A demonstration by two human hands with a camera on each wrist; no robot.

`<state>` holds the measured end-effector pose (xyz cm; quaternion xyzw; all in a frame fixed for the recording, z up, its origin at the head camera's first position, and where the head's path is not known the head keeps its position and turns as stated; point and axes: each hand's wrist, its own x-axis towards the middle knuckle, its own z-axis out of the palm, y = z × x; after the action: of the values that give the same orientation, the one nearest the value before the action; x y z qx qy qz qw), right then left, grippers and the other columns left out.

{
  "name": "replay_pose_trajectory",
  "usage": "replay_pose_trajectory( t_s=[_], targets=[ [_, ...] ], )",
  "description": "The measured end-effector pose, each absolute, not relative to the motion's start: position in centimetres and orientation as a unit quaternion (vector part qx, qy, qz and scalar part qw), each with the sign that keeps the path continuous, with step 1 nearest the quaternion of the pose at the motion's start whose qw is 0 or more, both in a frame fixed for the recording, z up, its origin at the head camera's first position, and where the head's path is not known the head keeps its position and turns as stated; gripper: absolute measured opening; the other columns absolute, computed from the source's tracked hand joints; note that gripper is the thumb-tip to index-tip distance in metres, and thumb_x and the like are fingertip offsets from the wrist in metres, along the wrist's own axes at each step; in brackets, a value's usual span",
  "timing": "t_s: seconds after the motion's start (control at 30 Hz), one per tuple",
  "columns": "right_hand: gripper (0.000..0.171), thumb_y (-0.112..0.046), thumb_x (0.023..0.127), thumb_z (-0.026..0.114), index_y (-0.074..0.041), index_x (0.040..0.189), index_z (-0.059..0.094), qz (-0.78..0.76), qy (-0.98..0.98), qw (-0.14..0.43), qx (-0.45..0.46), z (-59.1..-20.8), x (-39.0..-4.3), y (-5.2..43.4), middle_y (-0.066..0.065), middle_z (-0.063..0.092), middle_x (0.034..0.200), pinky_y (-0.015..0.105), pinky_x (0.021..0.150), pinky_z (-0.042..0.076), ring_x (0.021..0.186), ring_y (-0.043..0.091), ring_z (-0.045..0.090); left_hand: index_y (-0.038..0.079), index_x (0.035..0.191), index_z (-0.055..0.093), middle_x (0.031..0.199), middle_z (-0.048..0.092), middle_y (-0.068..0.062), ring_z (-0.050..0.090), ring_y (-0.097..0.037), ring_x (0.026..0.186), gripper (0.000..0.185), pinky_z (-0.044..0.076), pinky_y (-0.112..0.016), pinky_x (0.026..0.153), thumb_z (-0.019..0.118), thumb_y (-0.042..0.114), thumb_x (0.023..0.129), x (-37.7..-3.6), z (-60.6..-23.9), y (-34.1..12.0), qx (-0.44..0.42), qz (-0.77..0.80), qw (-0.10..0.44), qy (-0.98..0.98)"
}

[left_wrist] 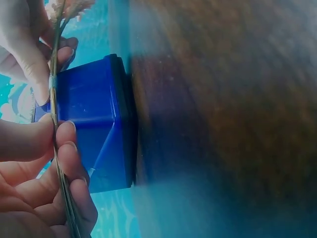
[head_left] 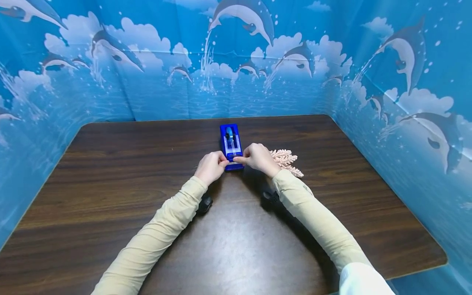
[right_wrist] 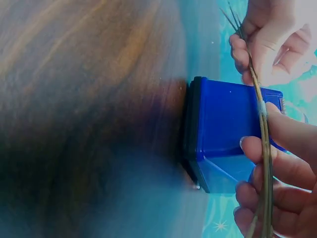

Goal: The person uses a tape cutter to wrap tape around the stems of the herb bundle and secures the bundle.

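Observation:
A bundle of thin dried stems [left_wrist: 62, 176] runs between my two hands, just in front of a blue tape dispenser [head_left: 224, 141]. My left hand [head_left: 210, 167] pinches its lower end between thumb and fingers. Farther up, nearer the flower heads, my right hand [head_left: 258, 157] grips the same stems. Between the hands a short band of clear tape [right_wrist: 261, 107] lies around the bundle. Pale pink flower heads [head_left: 285, 159] stick out past my right hand, partly hidden by it. The dispenser holds a tape roll [head_left: 229, 133]; its near end is partly covered by my fingers.
The dispenser stands on a dark wood-grain table [head_left: 129, 172], near its far edge. Behind and beside the table hangs a blue curtain [head_left: 155, 94] printed with dolphins and clouds. Small black devices [head_left: 204, 204] show under the wrists.

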<state>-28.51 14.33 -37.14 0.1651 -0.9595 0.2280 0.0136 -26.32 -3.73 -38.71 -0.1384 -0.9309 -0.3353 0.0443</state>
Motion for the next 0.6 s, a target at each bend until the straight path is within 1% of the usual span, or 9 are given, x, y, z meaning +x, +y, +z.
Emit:
replay_pose_trajectory(
  t_s=[0.07, 0.23, 0.47, 0.6],
  targets=[
    [0.043, -0.042, 0.086, 0.07, -0.005, 0.064, 0.072, 0.229, -0.959, -0.003, 0.168, -36.9, -28.6, 14.3, 0.001, 0.065, 0.057, 0.022, 0.051, 0.033, 0.054, 0.01, 0.045, 0.003, 0.085, 0.067, 0.076, 0.067, -0.011, 0.058, -0.026, 0.071, 0.011, 0.045, -0.036, 0.066, 0.065, 0.012, 0.09, -26.3, -38.6, -3.8, -0.142, -0.331, 0.043, -0.932],
    [0.042, -0.042, 0.086, 0.071, -0.004, 0.067, 0.074, 0.218, -0.96, -0.055, 0.168, -36.2, -28.8, 14.3, 0.009, 0.072, 0.068, 0.023, 0.053, 0.034, 0.056, 0.01, 0.045, 0.004, 0.084, 0.068, 0.074, 0.066, -0.01, 0.056, -0.023, 0.069, 0.011, 0.042, -0.032, 0.064, 0.066, 0.013, 0.09, -26.3, -38.5, -3.8, -0.147, -0.328, 0.026, -0.933],
    [0.045, -0.042, 0.084, 0.073, 0.002, 0.071, 0.075, 0.244, -0.949, -0.146, 0.135, -35.4, -30.0, 14.2, 0.016, 0.074, 0.075, 0.024, 0.053, 0.03, 0.051, 0.008, 0.034, 0.004, 0.08, 0.067, 0.07, 0.065, -0.008, 0.057, -0.022, 0.068, 0.012, 0.042, -0.031, 0.063, 0.068, 0.013, 0.088, -26.5, -38.4, -3.9, -0.15, -0.333, 0.032, -0.93],
    [0.043, -0.041, 0.084, 0.073, 0.0, 0.072, 0.075, 0.227, -0.946, -0.181, 0.142, -34.8, -30.7, 14.1, 0.017, 0.073, 0.076, 0.024, 0.052, 0.027, 0.05, 0.007, 0.029, 0.005, 0.077, 0.066, 0.071, 0.065, -0.008, 0.058, -0.023, 0.07, 0.013, 0.043, -0.032, 0.064, 0.069, 0.012, 0.088, -26.4, -38.3, -4.0, -0.151, -0.331, 0.027, -0.931]
  ],
)
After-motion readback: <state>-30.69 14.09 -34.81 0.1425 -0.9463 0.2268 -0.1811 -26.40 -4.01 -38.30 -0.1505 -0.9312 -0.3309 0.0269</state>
